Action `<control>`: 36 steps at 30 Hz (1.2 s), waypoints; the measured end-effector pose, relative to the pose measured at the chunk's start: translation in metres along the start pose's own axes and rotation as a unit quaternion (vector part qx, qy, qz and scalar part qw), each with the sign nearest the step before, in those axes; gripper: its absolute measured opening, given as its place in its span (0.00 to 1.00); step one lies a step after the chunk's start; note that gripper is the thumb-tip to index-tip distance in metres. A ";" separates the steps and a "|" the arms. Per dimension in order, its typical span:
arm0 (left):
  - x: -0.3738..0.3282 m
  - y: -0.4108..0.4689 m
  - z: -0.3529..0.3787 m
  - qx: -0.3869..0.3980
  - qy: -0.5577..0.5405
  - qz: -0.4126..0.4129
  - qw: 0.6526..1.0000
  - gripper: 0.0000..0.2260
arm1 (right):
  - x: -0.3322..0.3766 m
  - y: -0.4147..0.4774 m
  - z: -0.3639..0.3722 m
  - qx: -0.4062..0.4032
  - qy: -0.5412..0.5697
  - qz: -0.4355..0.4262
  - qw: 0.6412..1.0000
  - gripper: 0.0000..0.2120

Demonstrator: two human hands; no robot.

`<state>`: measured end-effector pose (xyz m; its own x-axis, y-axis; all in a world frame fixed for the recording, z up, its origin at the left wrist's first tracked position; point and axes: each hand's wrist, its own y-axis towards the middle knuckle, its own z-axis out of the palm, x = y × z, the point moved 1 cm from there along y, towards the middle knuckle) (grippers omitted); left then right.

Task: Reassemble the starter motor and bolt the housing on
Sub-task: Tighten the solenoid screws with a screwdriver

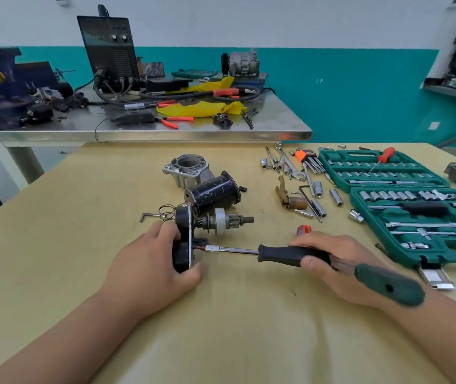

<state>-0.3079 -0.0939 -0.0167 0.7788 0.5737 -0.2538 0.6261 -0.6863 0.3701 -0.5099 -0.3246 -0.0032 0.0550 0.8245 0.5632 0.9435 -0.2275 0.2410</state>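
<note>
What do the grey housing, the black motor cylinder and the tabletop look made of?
Grey housing: likely cast aluminium, matte silvery, ribbed. Black motor cylinder: probably painted steel, glossy with pale scratches. Tabletop: seemingly plywood or board, flat yellowish matte.

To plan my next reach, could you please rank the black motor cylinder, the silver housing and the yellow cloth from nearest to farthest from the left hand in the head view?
1. Black motor cylinder, just beyond the left hand.
2. Silver housing, behind the cylinder.
3. Yellow cloth, on the far steel table.
</note>
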 end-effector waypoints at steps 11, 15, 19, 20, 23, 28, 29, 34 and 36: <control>0.008 -0.003 0.000 -0.034 -0.070 0.020 0.997 0.21 | -0.009 0.032 -0.001 0.134 0.347 0.343 0.863 0.23; 0.013 0.000 0.000 -0.032 -0.097 0.003 0.995 0.19 | -0.006 0.028 -0.008 -0.050 -0.168 -0.128 0.976 0.15; 0.015 0.003 0.000 -0.026 -0.115 -0.026 0.993 0.15 | 0.009 0.031 -0.007 -0.010 0.015 0.037 0.999 0.14; 0.015 0.003 0.000 -0.026 -0.114 -0.025 0.993 0.15 | 0.010 0.033 -0.005 0.031 0.146 0.151 0.977 0.16; 0.016 0.003 -0.001 -0.026 -0.108 -0.022 0.994 0.16 | 0.009 0.042 -0.010 0.098 0.320 0.315 0.888 0.19; 0.016 0.004 -0.002 -0.038 -0.083 0.015 0.996 0.20 | 0.007 0.031 -0.013 -0.016 -0.222 -0.138 0.965 0.15; 0.017 0.005 -0.001 -0.043 -0.083 0.010 0.996 0.20 | 0.003 0.031 -0.008 -0.005 -0.230 -0.142 0.963 0.16; 0.021 0.006 -0.001 -0.054 -0.070 0.004 0.996 0.18 | 0.003 0.042 0.004 0.122 0.343 0.351 0.863 0.26; 0.022 0.006 -0.002 -0.060 -0.055 0.021 0.996 0.18 | 0.004 0.038 0.005 0.126 0.303 0.322 0.888 0.27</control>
<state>-0.2875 -0.0848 -0.0183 0.8080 0.4888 -0.3289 0.5887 -0.6470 0.4846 -0.4726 -0.3277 0.0041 0.4953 0.1173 0.8608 0.8275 -0.3652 -0.4264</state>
